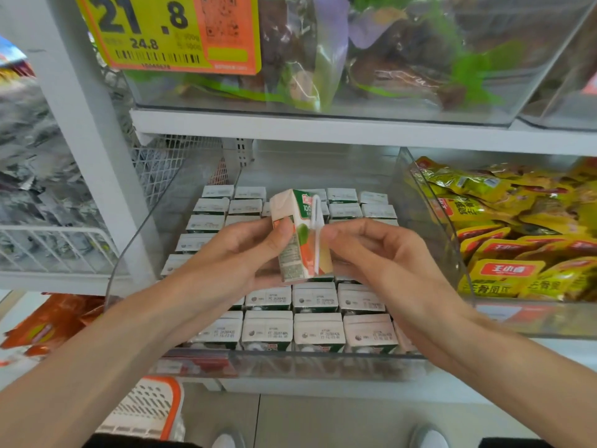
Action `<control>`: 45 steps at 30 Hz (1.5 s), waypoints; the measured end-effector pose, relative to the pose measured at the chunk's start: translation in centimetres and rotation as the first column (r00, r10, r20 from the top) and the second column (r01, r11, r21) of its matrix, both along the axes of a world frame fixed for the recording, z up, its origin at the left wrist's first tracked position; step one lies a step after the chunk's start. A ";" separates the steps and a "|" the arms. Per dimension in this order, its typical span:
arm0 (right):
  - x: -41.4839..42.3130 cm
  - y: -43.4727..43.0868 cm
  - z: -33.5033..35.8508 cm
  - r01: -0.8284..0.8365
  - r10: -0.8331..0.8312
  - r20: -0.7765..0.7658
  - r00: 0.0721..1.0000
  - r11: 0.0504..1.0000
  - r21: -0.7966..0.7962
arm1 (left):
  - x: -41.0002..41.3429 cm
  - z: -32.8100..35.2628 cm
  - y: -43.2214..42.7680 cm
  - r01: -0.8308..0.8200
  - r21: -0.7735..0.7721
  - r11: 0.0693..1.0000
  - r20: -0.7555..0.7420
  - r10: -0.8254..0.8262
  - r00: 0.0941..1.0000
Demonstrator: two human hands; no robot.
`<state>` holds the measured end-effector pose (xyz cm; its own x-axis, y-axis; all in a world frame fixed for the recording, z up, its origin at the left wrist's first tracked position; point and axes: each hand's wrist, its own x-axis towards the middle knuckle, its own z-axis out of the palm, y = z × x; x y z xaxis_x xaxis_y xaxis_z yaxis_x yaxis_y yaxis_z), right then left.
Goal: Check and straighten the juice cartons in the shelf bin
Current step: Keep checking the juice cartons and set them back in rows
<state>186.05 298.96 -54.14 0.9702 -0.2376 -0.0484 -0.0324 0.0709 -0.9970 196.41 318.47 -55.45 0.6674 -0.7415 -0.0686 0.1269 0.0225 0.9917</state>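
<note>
One juice carton [298, 234] is up out of the pack, held upright with a slight tilt above the middle of the clear shelf bin [290, 363]. The left hand [239, 250] grips it from the left, thumb pressed flat on the printed side and fingers curled round behind. The right hand [371, 250] closes on it from the right, thumb tip against the face just beside the white straw [318, 234], fingers curled at the lower corner. The straw runs down the carton's right face.

Below the hands, the other cartons [318, 331] stand in neat rows, tops up, date stamps showing, filling the bin from the near wall to the far one. The rows under the hands are partly hidden.

To the right, a second clear bin holds yellow snack packets [517, 227]. Up on the far left hangs a yellow and orange price tag [168, 30]. Near left, low down, sits an orange and white basket [148, 412].
</note>
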 end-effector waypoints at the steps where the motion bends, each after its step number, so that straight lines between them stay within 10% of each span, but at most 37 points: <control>1: 0.0 0.1 0.1 -0.022 0.022 -0.007 1.000 0.999 -0.047 | 0.0 0.0 0.1 0.003 -0.008 1.000 -0.016 -0.003 1.000; 35: 0.4 -0.2 -0.1 0.006 -0.004 0.022 1.000 0.995 -0.096 | -0.7 0.8 0.1 -0.155 0.060 0.986 0.023 0.154 0.988; 45: 0.5 -0.7 -0.3 0.047 -0.043 0.036 0.998 0.995 -0.092 | -0.6 1.0 0.0 -0.109 -0.090 0.990 -0.165 0.093 0.982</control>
